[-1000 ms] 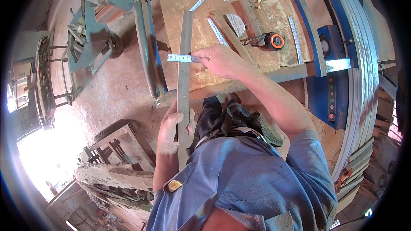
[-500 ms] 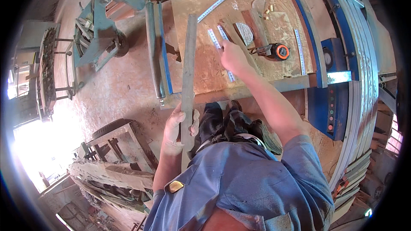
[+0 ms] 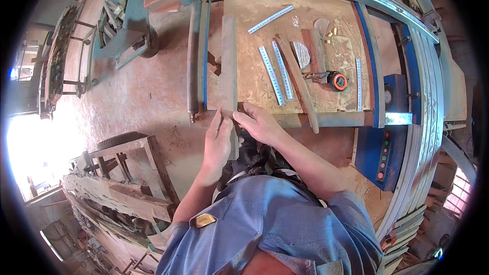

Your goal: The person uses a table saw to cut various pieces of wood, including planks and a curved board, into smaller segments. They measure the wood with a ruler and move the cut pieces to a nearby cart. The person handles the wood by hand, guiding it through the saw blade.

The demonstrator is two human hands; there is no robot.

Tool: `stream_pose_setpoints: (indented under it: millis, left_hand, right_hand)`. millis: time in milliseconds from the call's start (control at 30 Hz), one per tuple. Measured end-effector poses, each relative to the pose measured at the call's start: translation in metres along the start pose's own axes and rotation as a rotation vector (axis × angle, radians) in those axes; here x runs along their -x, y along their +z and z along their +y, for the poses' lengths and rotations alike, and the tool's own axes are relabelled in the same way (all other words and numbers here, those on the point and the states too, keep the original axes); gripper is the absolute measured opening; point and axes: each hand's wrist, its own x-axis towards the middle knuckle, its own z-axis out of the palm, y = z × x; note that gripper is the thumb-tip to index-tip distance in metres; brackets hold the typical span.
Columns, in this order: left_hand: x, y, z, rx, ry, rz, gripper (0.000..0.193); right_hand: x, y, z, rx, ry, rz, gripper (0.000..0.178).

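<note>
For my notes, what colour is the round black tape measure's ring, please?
The ring is orange, clearest in head view.

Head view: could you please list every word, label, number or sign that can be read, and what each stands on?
None can be read.
Wooden strip: no lettering visible.
Four measuring strips: printed scales, too small to read.
Tape measure: any lettering is too small to read.
Blue control panel: any labels are too small to read.
</note>
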Motion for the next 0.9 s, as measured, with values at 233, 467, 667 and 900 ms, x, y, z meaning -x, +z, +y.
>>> stream_pose_setpoints:
  millis: [233, 467, 667, 900]
  left_hand:
    - [0.015, 0.008, -0.006, -0.643, 0.401, 0.103, 0.06]
    - [0.031, 0.003, -0.011, -0.789, 0.569, 0.231, 0.063]
    - [0.041, -0.019, -0.043, -0.077, 0.267, 0.038, 0.063]
    - [0.049, -0.036, -0.031, 0.081, 0.014, -0.094, 0.05]
  right_hand:
    - [0.001, 0.012, -0.015, -0.24, 0.012, -0.07, 0.035]
    - [0.001, 0.02, -0.014, -0.539, 0.102, -0.131, 0.034]
    - [0.0, 0.015, -0.008, -0.679, 0.193, -0.237, 0.035]
    - [-0.002, 0.019, 0.008, -0.727, 0.233, -0.343, 0.034]
